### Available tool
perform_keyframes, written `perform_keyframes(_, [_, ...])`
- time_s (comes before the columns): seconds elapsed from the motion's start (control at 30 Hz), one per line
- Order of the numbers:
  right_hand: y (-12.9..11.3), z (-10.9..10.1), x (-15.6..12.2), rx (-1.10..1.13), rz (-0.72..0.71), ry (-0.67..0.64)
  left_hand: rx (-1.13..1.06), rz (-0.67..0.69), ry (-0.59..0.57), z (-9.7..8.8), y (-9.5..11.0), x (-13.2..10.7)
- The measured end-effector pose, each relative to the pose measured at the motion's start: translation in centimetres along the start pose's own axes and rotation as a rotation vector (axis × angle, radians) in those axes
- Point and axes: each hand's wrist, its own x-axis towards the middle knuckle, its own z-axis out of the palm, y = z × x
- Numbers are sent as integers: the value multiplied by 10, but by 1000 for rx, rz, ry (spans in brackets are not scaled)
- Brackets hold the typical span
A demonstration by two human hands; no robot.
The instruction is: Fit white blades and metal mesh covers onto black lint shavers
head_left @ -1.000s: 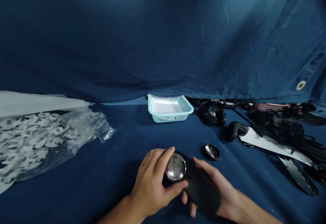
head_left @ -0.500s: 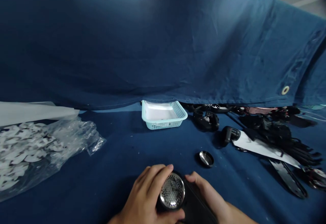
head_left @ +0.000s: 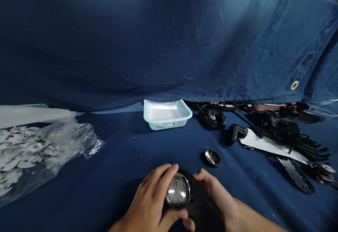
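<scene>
A black lint shaver [head_left: 196, 207] with a round metal mesh head [head_left: 178, 191] lies low in the middle of the view, held in both hands. My left hand [head_left: 150, 204] curls around the mesh head, fingers on its rim. My right hand [head_left: 215, 195] grips the black body from the right side. A small round metal cap [head_left: 211, 157] lies on the blue cloth just beyond my right hand.
A pale green mesh basket [head_left: 167, 114] stands at the back centre under a hanging blue cloth [head_left: 169, 38]. A clear plastic bag of white cut-outs [head_left: 39, 151] lies at the left. Black parts, cables and white sheets [head_left: 277, 137] crowd the right.
The view shifted, so the hands and shaver sit lower in the picture than a second ago. The grip of both hands on the shaver stays the same.
</scene>
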Motion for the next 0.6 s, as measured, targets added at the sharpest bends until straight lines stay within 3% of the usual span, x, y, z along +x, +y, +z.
perform_keyframes(0.17, [-2, -11, -4, 26, 10, -22, -56, -58, -63, 0, 0, 5])
perform_keyframes(0.4, [-6, -16, -3, -75, -105, 18, -67, -171, -82, 0, -1, 9])
perform_keyframes(0.6, [-18, 0, -8, -193, -417, 74, -51, -324, -49, -2, 0, 14])
